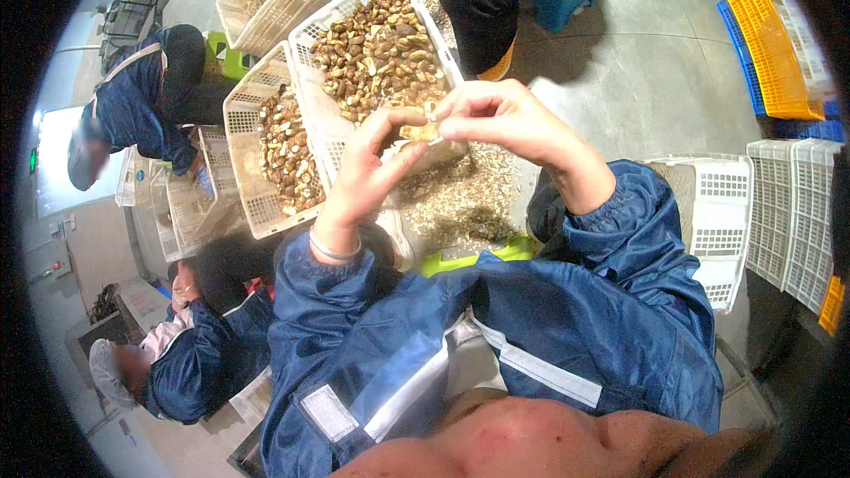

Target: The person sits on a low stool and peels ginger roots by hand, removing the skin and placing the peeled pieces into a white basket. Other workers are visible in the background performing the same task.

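My left hand (372,162) pinches a small pale-brown mushroom (417,133) between thumb and fingers. At its right end, the bent fingertips of my right hand (511,123) close on it. A thin pale edge shows under the right thumb, too small to identify. Beneath and beyond my hands, a white plastic crate (304,46) holds many brown-capped mushrooms (382,46). Another white crate (242,123), to its left, contains more mushrooms (285,153), many showing pale cut faces. Below my hands lies a heap of pale trimmings (458,196), partly hidden by them.
A lime-green plastic stool (514,250) is close before my body. Two people in blue jackets (136,89) are at left; another person's dark trouser leg (475,6) is ahead. Stacked white crates (272,0) stand upper left, more white crates (720,232) and a yellow crate (770,46) right.
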`<control>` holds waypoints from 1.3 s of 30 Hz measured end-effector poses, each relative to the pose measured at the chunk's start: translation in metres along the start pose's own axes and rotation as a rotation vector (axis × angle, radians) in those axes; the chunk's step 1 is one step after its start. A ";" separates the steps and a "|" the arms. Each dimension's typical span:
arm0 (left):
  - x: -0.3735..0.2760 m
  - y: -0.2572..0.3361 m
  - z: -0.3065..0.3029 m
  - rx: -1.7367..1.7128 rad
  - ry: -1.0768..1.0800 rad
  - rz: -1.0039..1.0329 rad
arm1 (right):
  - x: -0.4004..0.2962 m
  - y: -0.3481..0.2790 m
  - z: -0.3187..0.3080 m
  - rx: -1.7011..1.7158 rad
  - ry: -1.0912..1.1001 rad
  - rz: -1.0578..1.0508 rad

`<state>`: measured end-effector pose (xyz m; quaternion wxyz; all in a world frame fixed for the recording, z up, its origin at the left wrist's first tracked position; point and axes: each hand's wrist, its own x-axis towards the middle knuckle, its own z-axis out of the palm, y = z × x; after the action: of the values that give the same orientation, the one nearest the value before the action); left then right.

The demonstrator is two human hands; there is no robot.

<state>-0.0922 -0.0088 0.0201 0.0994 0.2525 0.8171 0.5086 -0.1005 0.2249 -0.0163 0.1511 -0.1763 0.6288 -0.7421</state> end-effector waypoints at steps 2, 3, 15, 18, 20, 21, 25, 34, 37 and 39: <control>0.001 0.003 0.003 0.059 0.031 0.009 | 0.000 0.002 0.003 -0.320 0.004 -0.335; 0.000 0.005 0.004 0.089 0.045 0.013 | 0.000 0.003 0.003 -0.288 0.004 -0.290; 0.003 0.006 0.009 0.280 0.104 0.162 | 0.000 0.009 0.000 -0.080 -0.005 -0.048; 0.004 0.011 0.009 0.280 0.097 0.149 | 0.000 0.009 -0.004 0.108 0.062 0.209; 0.005 0.011 0.008 0.300 0.102 0.167 | 0.000 0.006 -0.001 0.032 0.048 0.122; 0.005 0.008 0.007 0.322 0.103 0.188 | -0.001 0.003 0.002 -0.047 0.026 0.023; 0.005 0.006 0.013 0.316 0.151 0.181 | -0.001 0.001 0.006 -0.228 0.050 -0.131; -0.004 0.000 0.005 -0.737 -0.026 -0.484 | 0.000 -0.001 0.006 -0.497 0.064 -0.415; -0.004 -0.001 0.006 -0.683 -0.006 -0.454 | -0.001 -0.002 0.009 -0.474 0.113 -0.377; -0.004 -0.005 0.005 -0.724 -0.024 -0.445 | -0.002 -0.005 0.008 -0.514 0.103 -0.375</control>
<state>-0.0879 -0.0090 0.0128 0.2985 0.0249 0.6191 0.7259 -0.0948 0.2192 -0.0103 -0.0696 -0.2835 0.7591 -0.5819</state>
